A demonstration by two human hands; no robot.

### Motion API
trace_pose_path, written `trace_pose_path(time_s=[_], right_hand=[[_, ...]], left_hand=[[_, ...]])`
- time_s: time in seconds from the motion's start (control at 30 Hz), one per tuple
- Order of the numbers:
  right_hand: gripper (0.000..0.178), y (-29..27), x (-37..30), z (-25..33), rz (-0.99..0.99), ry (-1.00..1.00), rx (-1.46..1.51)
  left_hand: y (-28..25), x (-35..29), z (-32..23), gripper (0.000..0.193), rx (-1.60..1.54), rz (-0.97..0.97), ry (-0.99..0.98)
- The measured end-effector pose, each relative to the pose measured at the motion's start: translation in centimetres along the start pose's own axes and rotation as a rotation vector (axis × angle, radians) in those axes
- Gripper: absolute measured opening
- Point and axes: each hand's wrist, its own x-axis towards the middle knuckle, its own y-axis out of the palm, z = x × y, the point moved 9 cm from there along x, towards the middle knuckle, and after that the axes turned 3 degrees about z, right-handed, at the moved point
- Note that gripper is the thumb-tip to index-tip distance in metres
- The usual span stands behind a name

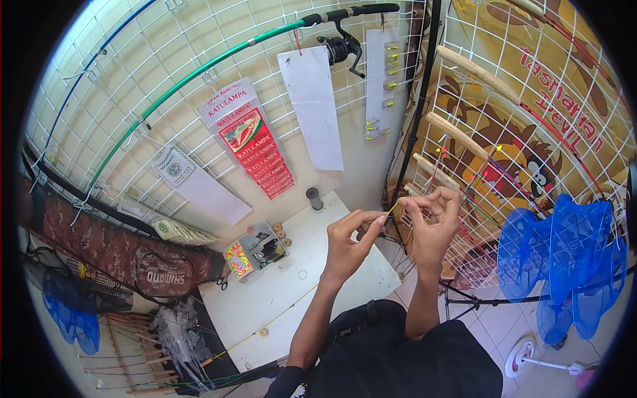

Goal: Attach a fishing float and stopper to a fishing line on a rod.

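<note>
Line [394,208]: thin yellowish strand, pinched between both hands at chest height over the right edge of the white table [292,292]. Short visible span only, running from left hand [350,241] fingertips up to right hand [432,222] fingertips. Too thin to tell more about it.

Hands: close together, not touching as far as I can see. Left thumb and index clamped on the lower end of the line, right thumb and index clamped on the upper end.

Packages and signs:
- red-and-white long pack [252,136] hangs on the white wire grid [166,86], left of centre, tilted.
- 2 plain white long cards: one [312,113] at centre, one lower left [196,182] with a round green mark.
- narrow white card with small yellow-green lures [381,86], right of the centre card.
- orange-brown cartoon banner [531,132] behind the right-hand grid.
- small clear box [255,251] with bright bits, on the table's far left corner.

Also: green rod [199,73] with black reel [342,48] across the top of the grid, camo rod bag [113,255] at left, blue nets [564,259] at right, dark spool [314,198] at the table's back edge.
</note>
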Motion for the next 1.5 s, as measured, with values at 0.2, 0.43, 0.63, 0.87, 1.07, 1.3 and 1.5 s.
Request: trace_pose_path(time_s=[0.2, 0.43, 0.63, 0.87, 1.07, 1.3, 1.5], right_hand=[[0.031, 0.4, 0.2, -0.8, 0.041, 0.05, 0.138], [0.034, 0.7, 0.9, -1.3, 0.11, 0.104, 0.233], [0.035, 0.7, 1.6, -1.4, 0.205, 0.153, 0.274], [0.035, 0.9, 1.8, -1.7, 0.263, 0.196, 0.373], [0.035, 0.9, 1.8, -1.9, 0.249, 0.198, 0.395], [0.027, 0.6, 1.7, -2.0, 0.251, 0.205, 0.302], [0.018, 0.4, 1.3, -2.5, 0.225, 0.254, 0.332]], left_hand=[[-0.2, 0.0, -0.1, 0.011, -0.001, -0.012, 0.013], [-0.2, 0.1, -0.6, 0.011, 0.003, -0.018, 0.033], [-0.2, -0.1, -0.6, 0.011, 0.016, -0.022, 0.044], [-0.1, -0.2, -0.6, 0.011, 0.03, 0.004, 0.019], [-0.2, -0.2, -0.8, 0.011, 0.029, 0.002, 0.02], [-0.1, -0.1, -1.0, 0.011, 0.061, 0.017, 0.031], [-0.2, -0.2, -1.0, 0.011, 0.026, -0.012, 0.024]])
